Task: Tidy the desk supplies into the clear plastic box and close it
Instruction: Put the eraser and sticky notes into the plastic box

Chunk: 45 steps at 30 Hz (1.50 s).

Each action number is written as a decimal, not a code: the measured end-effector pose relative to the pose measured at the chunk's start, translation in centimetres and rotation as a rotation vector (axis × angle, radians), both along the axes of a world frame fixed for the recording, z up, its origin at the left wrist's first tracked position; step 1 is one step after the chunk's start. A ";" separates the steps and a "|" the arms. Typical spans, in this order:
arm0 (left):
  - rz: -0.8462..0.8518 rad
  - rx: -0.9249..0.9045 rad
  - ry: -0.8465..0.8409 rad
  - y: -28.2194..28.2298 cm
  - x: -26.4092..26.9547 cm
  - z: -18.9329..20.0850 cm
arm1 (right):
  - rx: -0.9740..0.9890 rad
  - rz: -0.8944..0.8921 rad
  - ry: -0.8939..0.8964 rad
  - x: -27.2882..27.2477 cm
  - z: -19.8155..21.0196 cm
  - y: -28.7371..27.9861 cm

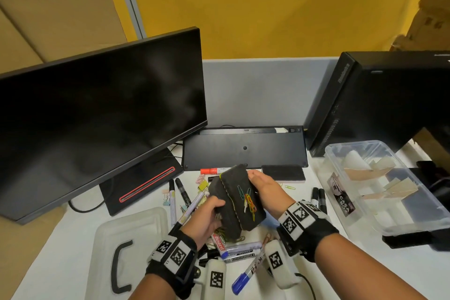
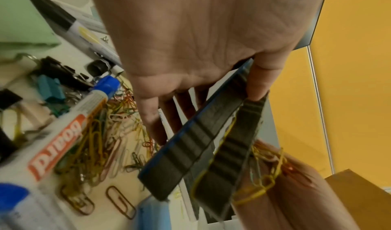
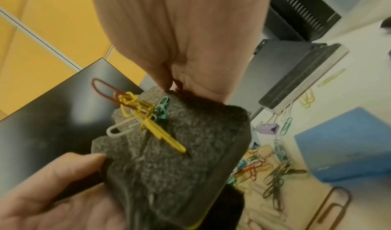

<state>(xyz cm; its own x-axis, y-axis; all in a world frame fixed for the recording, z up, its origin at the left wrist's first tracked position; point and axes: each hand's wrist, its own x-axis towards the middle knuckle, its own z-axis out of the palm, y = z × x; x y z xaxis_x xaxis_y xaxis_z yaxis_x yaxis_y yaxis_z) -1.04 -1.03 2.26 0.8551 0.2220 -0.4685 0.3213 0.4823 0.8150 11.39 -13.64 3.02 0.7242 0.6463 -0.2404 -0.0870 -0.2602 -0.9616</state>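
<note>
Two black felt whiteboard erasers [image 1: 237, 200] are held fanned together above the desk. Several coloured paper clips [image 1: 248, 200] cling to the top one's felt. My left hand [image 1: 207, 214] grips their lower left end, thumb on top. My right hand [image 1: 259, 184] grips the upper right end. In the left wrist view my left hand [image 2: 201, 49] pinches both erasers [image 2: 190, 143] edge-on. The right wrist view shows my right hand [image 3: 186, 41] on the felt [image 3: 180, 163] beside the clips [image 3: 139, 113]. The clear plastic box [image 1: 353, 145] stands open at the right, its lid [image 1: 136, 234] lying at the lower left.
Markers [image 1: 241, 248], binder clips [image 1: 202, 186] and loose paper clips [image 2: 101, 133] litter the desk under my hands. A third eraser [image 1: 283, 173] lies by the overturned keyboard [image 1: 243, 148]. A monitor [image 1: 97, 117] stands left, a PC tower [image 1: 377, 100] right. A blue note block [image 3: 347, 146] sits nearby.
</note>
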 end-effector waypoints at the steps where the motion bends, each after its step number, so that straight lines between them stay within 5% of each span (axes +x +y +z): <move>1: -0.007 -0.016 -0.015 -0.1 0.0 0.2 | 0.042 -0.009 0.054 -0.2 0.1 0.4; 11: -0.061 -0.053 -0.075 -0.3 0.4 0.4 | 0.087 0.062 0.085 -0.2 -0.4 1.2; 16: 0.012 -0.136 -0.091 -0.5 0.0 0.2 | 0.009 0.132 -0.062 0.4 0.4 0.0; 21: 0.124 -0.172 -0.097 0.8 -0.1 0.3 | -0.006 0.010 -0.301 -1.4 1.2 -1.5; 28: 0.155 -0.181 -0.094 1.7 -0.1 0.1 | -0.117 0.168 -0.669 -3.2 -0.6 -1.9; 34: 0.194 -0.154 -0.091 2.2 -0.5 0.2 | -0.384 0.130 -0.735 -2.2 -3.4 -4.1; 38: 0.203 -0.139 -0.071 2.4 -0.8 0.2 | -0.662 0.275 -0.812 -1.5 -4.2 -5.1; 45: 0.202 -0.152 -0.049 1.4 -0.4 0.2 | -0.290 0.208 -0.670 -2.8 -1.0 -2.3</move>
